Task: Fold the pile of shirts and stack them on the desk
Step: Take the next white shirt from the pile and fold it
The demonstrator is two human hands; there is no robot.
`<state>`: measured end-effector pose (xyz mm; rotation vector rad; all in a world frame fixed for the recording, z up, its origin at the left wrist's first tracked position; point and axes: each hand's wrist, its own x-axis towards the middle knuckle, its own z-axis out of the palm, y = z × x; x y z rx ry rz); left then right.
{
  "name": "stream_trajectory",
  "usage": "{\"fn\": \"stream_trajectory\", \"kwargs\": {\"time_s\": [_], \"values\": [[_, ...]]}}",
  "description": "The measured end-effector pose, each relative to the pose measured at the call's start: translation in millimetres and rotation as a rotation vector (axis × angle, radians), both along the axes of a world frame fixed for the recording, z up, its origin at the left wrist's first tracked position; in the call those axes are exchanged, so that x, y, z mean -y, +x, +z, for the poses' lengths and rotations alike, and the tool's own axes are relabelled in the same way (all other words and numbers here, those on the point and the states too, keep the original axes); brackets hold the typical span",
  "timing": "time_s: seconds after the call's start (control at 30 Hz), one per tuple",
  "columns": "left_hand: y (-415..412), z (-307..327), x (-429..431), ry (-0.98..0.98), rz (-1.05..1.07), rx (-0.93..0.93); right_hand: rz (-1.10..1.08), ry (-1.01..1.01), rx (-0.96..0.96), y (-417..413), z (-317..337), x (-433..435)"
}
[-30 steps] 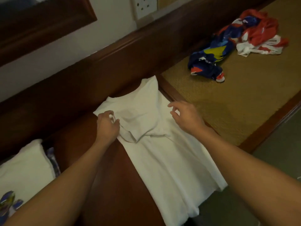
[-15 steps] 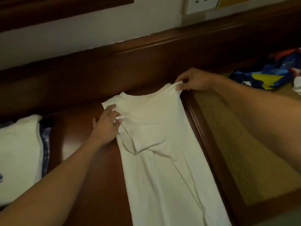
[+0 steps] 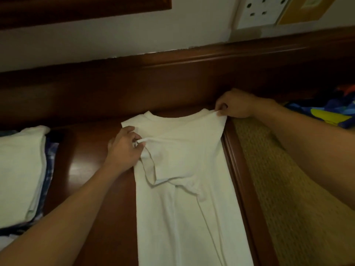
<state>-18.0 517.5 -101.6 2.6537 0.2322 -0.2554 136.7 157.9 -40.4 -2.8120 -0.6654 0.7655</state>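
**White T-shirt flat on surface, both hands at shoulder line**

- White T-shirt point(image 3: 184, 198) lies lengthwise on the dark polished wooden surface point(image 3: 86, 169). The collar end is toward the wooden backboard point(image 3: 134, 83), and the body runs toward the camera and out of the bottom of frame.
- The left side of the shirt is folded inward. Its sleeve lies turned over across the chest area.
- Left hand point(image 3: 123, 148): fingers curled, pinching a ridge of cloth at the folded left shoulder edge. The heel of the hand is over the surface just beside the shirt.
- Right hand point(image 3: 233, 104): thumb and fingers pinch the right shoulder corner, lifted slightly and drawn taut at the far right edge of the surface.
- Left of the shirt, apart from it: a stack of folded garments, with a folded white shirt point(image 3: 19, 169) on top and a blue checked piece point(image 3: 50, 156) showing beneath its edge.
- Right of the surface: a woven mat point(image 3: 288, 189) in a wooden frame. Unfolded blue and yellow clothing point(image 3: 330, 114) sits at the far right edge of frame and is partly cut off.
- On the wall above: a white socket plate point(image 3: 257, 11).
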Motion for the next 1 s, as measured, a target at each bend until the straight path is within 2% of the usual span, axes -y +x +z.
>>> {"fn": "stream_trajectory", "kwargs": {"time_s": [0.13, 0.23, 0.3, 0.37, 0.5, 0.57, 0.7, 0.8, 0.9, 0.93, 1.0], "values": [[3, 4, 7, -0.073, 0.039, 0.049, -0.131, 0.139, 0.207, -13, -9, 1], [7, 5, 6, 0.091, -0.084, -0.081, -0.267, 0.310, 0.199, -23, -16, 3], [9, 4, 1, 0.164, -0.135, -0.111, -0.263, 0.215, 0.120, -28, -21, 1], [10, 5, -1, 0.123, -0.092, -0.094, -0.318, 0.150, 0.123, -29, -28, -1], [11, 9, 12, 0.177, -0.001, -0.079, -0.571, 0.245, 0.337, -32, -29, -6], [11, 14, 28, 0.187, -0.035, 0.025, -0.678, 0.304, 0.325, -47, -23, -6], [29, 25, 72, 0.032, -0.238, 0.199, -0.804, 0.229, 0.142, -119, -24, -5], [48, 24, 117, 0.014, -0.579, 0.276, -0.711, 0.122, 0.088, -175, -34, -19], [61, 10, 149, 0.235, -0.922, 0.168, -0.642, 0.010, 0.153, -200, -43, -27], [64, 3, 153, 0.315, -0.948, 0.105, -0.658, -0.006, 0.181, -204, -42, -26], [70, -8, 151, 0.362, -0.862, 0.000, -0.720, -0.039, 0.225, -209, -39, -20]]}}
